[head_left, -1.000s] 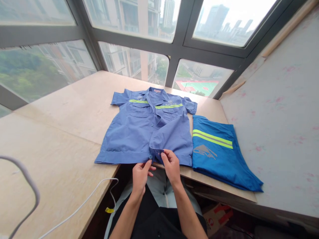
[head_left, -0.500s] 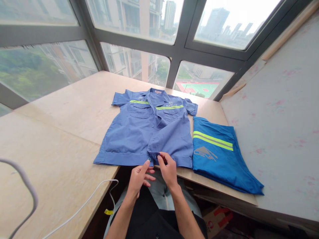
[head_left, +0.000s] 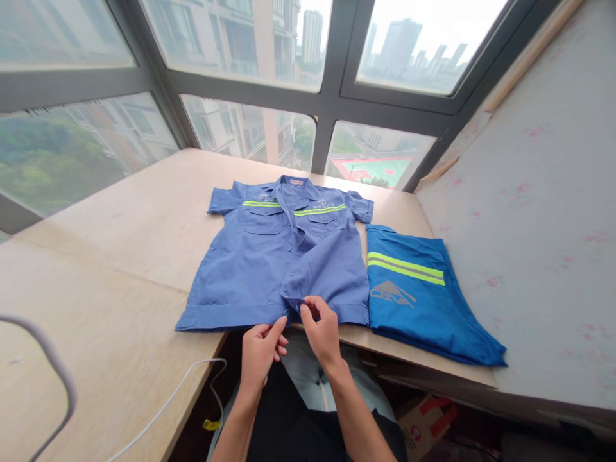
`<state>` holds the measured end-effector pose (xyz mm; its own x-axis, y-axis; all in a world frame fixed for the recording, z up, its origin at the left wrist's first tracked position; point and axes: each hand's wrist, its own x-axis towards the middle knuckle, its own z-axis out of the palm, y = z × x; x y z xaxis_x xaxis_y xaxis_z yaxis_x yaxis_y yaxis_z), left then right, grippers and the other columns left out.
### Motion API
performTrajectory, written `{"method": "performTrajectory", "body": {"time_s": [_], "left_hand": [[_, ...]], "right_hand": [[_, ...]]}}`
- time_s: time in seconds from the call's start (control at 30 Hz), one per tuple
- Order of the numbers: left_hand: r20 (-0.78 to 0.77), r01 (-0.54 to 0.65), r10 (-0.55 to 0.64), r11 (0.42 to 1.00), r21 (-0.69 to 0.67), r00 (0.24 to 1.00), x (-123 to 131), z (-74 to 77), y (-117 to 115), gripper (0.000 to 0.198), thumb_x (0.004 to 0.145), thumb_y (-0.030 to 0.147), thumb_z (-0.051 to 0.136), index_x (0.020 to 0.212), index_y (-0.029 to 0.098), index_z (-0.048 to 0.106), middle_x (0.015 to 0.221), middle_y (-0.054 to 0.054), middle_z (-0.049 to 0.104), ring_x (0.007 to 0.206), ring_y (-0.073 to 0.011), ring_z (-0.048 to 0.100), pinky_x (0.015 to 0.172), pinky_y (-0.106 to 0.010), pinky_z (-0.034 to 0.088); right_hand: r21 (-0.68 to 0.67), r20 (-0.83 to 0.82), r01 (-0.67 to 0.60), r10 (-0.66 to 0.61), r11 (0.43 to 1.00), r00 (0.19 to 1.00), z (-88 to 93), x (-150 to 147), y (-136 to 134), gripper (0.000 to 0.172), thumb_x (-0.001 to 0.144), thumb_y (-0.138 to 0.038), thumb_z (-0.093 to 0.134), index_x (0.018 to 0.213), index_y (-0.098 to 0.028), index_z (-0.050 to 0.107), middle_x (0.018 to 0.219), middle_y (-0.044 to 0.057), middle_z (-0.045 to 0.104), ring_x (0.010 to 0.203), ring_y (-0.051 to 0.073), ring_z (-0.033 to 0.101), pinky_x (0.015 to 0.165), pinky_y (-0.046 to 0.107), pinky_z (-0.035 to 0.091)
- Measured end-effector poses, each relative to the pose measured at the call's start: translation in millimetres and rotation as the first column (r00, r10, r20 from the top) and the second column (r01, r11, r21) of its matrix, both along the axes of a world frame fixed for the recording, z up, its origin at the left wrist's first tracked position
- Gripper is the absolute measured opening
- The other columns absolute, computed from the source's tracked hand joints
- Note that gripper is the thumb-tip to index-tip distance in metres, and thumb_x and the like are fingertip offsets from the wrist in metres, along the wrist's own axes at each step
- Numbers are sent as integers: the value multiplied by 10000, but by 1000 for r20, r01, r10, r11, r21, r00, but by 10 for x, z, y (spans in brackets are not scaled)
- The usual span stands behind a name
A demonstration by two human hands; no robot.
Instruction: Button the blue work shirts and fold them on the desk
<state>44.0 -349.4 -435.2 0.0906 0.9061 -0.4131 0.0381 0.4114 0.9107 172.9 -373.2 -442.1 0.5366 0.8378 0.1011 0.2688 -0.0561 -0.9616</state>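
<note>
A blue short-sleeved work shirt (head_left: pixel 250 269) with yellow reflective stripes lies face up on the wooden table (head_left: pixel 120 256), collar toward the window. My left hand (head_left: pixel 260 350) pinches the bottom hem of the shirt's left front panel at the button. My right hand (head_left: pixel 321 330) pinches the overlapping right front panel at the hem, right beside the left hand. Both hands meet at the bottom of the shirt's placket, at the table's near edge.
A folded brighter blue garment (head_left: pixel 418 301) with reflective stripes and a grey logo lies right of the shirt. A white cable (head_left: pixel 158 404) hangs off the table's near edge at the left. Large windows (head_left: pixel 240 51) stand behind; a pale wall (head_left: pixel 539 224) rises on the right.
The hands stay at the shirt's bottom hem; the right panel's edge has been drawn a little leftward over the button, which now hardly shows. The view has shifted slightly.
</note>
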Motion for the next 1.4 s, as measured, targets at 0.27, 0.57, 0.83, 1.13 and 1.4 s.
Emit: {"method": "performTrajectory", "body": {"time_s": [0.27,0.57,0.83,1.13,1.4], "left_hand": [[26,-85,85,996,-12,996,129,96,55,416,656,503,768,544,152,575,407,12,539,298,-70,446,288,-143,275],[-53,-64,69,994,92,996,114,37,53,488,689,536,744,445,161,550,385,11,499,309,-64,404,321,-174,292],[-190,70,-27,972,226,981,90,207,124,488,702,553,737,423,177,599,393,-12,535,347,-99,452,392,-208,362],[-206,78,-22,959,271,978,188,291,137,431,708,514,746,464,180,625,433,-13,574,384,-113,502,417,-207,389],[-188,82,-22,944,318,982,227,253,150,376,724,461,739,492,193,613,446,-3,574,431,-132,517,471,-225,401]], "right_hand": [[50,3,16,-16,999,1000,99,42,124,161,876,-298,521,886,-207,653,807,22,686,745,172,630,704,278,508],[43,-26,-44,45,998,999,236,95,215,156,866,-307,545,899,-210,663,823,16,704,764,176,646,723,281,514],[99,-16,-119,121,988,993,289,109,114,141,843,-287,595,879,-202,701,830,24,730,762,175,663,685,269,519],[132,-27,-121,125,984,992,276,169,50,183,865,-277,614,974,-217,749,942,45,760,844,198,691,761,307,553],[176,21,-233,233,957,972,323,248,2,192,879,-252,622,1010,-248,763,1039,57,747,974,207,683,800,315,559]]}}
